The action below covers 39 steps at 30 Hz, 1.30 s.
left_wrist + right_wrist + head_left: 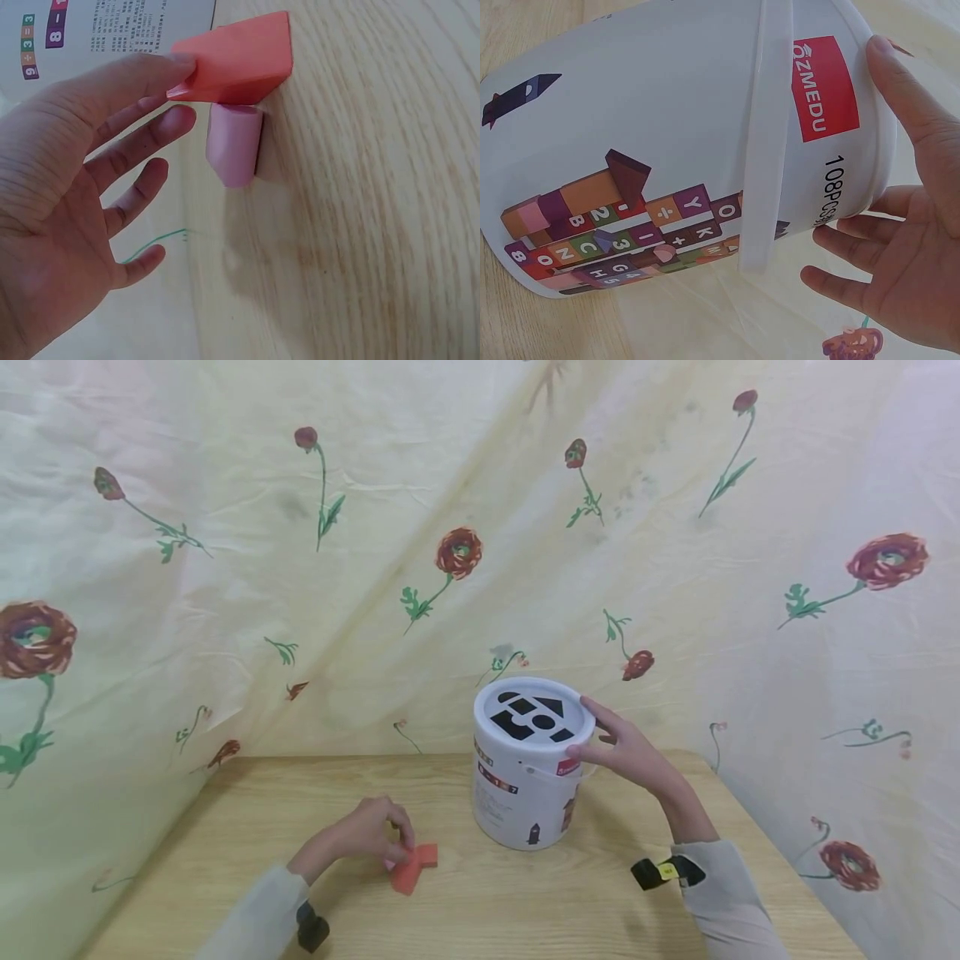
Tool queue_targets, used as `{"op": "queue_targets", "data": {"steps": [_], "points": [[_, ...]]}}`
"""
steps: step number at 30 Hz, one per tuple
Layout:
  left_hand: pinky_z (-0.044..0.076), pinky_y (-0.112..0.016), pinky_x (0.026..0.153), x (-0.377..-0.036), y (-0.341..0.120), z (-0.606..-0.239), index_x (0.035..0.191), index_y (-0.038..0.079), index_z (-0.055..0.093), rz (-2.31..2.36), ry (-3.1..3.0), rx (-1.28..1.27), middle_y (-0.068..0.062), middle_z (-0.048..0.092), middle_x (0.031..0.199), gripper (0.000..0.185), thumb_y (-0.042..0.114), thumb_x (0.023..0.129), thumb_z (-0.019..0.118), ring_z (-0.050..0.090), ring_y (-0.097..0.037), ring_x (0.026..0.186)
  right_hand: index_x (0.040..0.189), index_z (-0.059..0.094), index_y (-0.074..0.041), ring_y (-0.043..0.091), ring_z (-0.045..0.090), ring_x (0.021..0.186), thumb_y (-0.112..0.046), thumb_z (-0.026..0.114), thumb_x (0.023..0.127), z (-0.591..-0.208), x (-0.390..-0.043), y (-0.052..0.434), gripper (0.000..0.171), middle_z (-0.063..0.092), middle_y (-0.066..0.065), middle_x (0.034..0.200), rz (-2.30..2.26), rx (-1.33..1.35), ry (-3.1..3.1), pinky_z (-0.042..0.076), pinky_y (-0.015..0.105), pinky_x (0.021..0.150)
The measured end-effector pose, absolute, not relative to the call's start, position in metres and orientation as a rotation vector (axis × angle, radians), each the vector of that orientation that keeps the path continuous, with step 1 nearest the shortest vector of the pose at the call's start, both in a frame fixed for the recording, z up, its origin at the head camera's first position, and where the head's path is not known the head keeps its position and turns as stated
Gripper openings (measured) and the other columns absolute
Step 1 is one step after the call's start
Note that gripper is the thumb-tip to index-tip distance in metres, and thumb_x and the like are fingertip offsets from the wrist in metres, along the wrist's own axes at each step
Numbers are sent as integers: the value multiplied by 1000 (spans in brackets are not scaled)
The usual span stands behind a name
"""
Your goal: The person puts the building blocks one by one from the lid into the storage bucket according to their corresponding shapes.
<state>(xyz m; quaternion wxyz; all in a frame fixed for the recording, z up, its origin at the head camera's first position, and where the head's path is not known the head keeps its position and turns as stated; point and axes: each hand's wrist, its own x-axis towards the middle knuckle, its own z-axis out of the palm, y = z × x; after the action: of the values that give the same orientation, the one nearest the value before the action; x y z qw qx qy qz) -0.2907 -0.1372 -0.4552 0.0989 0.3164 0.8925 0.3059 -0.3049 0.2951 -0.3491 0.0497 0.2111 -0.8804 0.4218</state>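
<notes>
Sleeves and wrist straps sit closest in the head view, at the table's (247,793) near edge. Ahead of them, the left hand (360,837) pinches an orange block (412,867) toward the near left, while the right hand (630,752) steadies a white bucket (525,777) near the table's middle, fingers straight against its lid rim.

From the left wrist, fingertips (176,71) touch the orange block (236,64), with a pink block (234,142) just beside it on the wood; the grip looks light.

From the right wrist, the relaxed hand (907,247) rests against the bucket's (667,112) upper wall, beside its handle (765,135).

I judge this the pickup step; next, the block needs lifting and turning to suit a matching lid slot (551,704).
</notes>
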Motion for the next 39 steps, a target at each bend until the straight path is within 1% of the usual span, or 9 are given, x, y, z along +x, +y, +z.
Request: {"op": "queue_targets", "data": {"steps": [5,12,17,19,21,26,31,36,39], "points": [[45,-31,84,-290,-137,-459,86,27,75,940,2622,943,19,69,80,10,22,82,83,60,-6,85,161,26,-9,45,31,149,-32,76,91,-349,-305,295,89,26,18,167,1285,640,-2685,31,70,113],[49,-22,69,-289,-132,-460,102,20,77,997,2577,976,12,69,81,17,19,86,81,60,-2,75,161,26,-10,45,30,150,-32,76,91,-349,-305,295,89,25,18,168,1297,636,-2686,31,71,113],[48,-22,64,-288,-128,-458,108,19,78,961,2570,952,11,67,82,34,7,77,82,59,-6,75,162,27,-12,45,30,150,-33,76,91,-349,-305,295,89,25,16,168,1303,633,-2685,31,71,113],[48,-22,64,-286,-128,-457,108,20,79,938,2568,951,12,67,82,41,3,71,84,59,-7,75,162,27,-13,45,29,150,-33,76,91,-349,-306,295,89,25,16,168,1305,630,-2686,31,71,112],[48,-21,65,-285,-127,-457,107,20,79,924,2558,946,12,67,82,41,4,69,86,59,-7,75,162,26,-13,45,29,150,-33,76,91,-349,-305,295,89,25,16,168,1305,626,-2689,31,71,112],[48,-21,68,-285,-127,-457,100,20,77,941,2523,943,12,66,85,35,7,70,87,57,-6,78,162,26,-14,45,30,150,-34,76,91,-349,-305,295,89,25,16,168,1302,616,-2698,32,71,112],[48,-23,70,-285,-129,-453,98,20,75,971,2527,950,9,66,91,31,8,71,85,56,-11,87,162,26,-14,46,31,149,-34,76,91,-349,-305,295,89,25,16,168,1298,615,-2697,31,71,112],[51,-34,81,-287,-129,-436,96,21,69,1062,2562,949,9,66,96,27,13,74,83,58,-21,98,162,26,-13,45,31,149,-34,76,91,-350,-305,295,89,25,16,168,1294,613,-2696,31,71,113],[49,-41,88,-290,-127,-417,97,20,68,1127,2620,989,9,67,96,26,17,75,83,59,-23,100,162,26,-13,45,31,149,-33,76,91,-350,-305,295,89,25,16,168,1291,618,-2694,31,71,113]]}}
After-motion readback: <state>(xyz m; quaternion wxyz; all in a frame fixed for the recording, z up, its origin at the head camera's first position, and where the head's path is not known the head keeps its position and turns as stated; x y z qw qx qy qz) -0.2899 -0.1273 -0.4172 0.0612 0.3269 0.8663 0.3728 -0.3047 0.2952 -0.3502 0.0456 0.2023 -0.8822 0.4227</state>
